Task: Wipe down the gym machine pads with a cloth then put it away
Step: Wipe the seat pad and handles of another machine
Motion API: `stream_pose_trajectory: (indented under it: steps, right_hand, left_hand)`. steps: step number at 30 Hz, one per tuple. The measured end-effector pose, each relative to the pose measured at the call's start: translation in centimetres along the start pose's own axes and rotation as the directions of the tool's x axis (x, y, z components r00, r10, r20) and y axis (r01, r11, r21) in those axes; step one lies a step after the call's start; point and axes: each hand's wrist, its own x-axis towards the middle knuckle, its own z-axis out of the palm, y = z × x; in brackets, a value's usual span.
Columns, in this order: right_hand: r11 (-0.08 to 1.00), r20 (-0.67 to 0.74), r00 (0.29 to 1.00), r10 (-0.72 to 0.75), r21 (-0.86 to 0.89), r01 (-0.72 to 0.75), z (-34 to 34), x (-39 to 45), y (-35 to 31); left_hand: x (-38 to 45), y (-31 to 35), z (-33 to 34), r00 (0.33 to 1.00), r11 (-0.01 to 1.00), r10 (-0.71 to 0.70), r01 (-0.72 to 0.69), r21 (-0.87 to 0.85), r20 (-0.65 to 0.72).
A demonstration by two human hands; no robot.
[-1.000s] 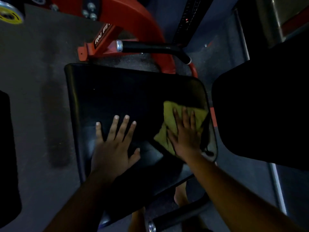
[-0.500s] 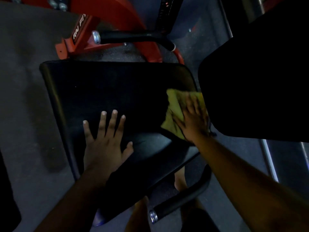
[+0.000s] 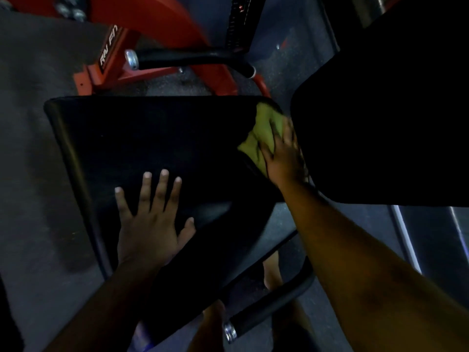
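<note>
A person leans over a black seat pad (image 3: 157, 138) in a dim gym, both bare hands down on the upholstery. The left hand (image 3: 149, 224) lies flat near the pad's near edge, fingers straight and spread, holding nothing. The right hand (image 3: 285, 156) presses a yellow-green cloth (image 3: 261, 133) against the pad's far right corner, its fingers extended over the fabric rather than curled around it; the picture is blurred there, so how the fingertips lie cannot be told exactly. The cloth is bunched, part of it showing beyond the fingers toward the corner. Just beside that hand, to the right, looms a second black pad (image 3: 380, 128), its edge close to the knuckles. Behind the seat stands the machine's red frame (image 3: 157, 24) with white lettering, only partly readable, and a black-gripped handle (image 3: 193, 58) with a silver end cap runs across above the pad's far edge. A matching handle (image 3: 269, 308) juts out below the seat, near the person's legs. Dark speckled flooring (image 3: 33, 148) lies on the left.
</note>
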Motion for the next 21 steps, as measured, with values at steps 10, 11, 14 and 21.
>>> stream_pose_trajectory:
  steps: [10, 11, 14, 21]
  right_hand:
    - [0.994, 0.192, 0.981, -0.023, -0.102, 0.044, 1.8, -14.3, -1.9]
    - [0.988, 0.177, 0.981, -0.076, -0.118, 0.098, 1.5, -12.2, -1.7]
    - [0.996, 0.174, 0.985, 0.004, -0.094, 0.012, 0.4, -5.7, -1.4]
    - [0.986, 0.247, 0.962, -0.112, -0.091, 0.138, 1.2, -17.2, 1.6]
  left_hand:
    - [-0.2, 0.0, -0.7, 1.000, 0.999, 0.008, -0.007, -0.054, 0.015]
    - [-0.2, 0.0, -0.6, 1.000, 0.999, 0.008, -0.007, -0.052, 0.004]
    - [0.0, 0.0, -0.4, 1.000, 0.999, -0.001, 0.000, -0.036, -0.016]
    - [-0.2, -0.1, -0.3, 1.000, 0.999, -0.002, 0.003, -0.037, 0.022]
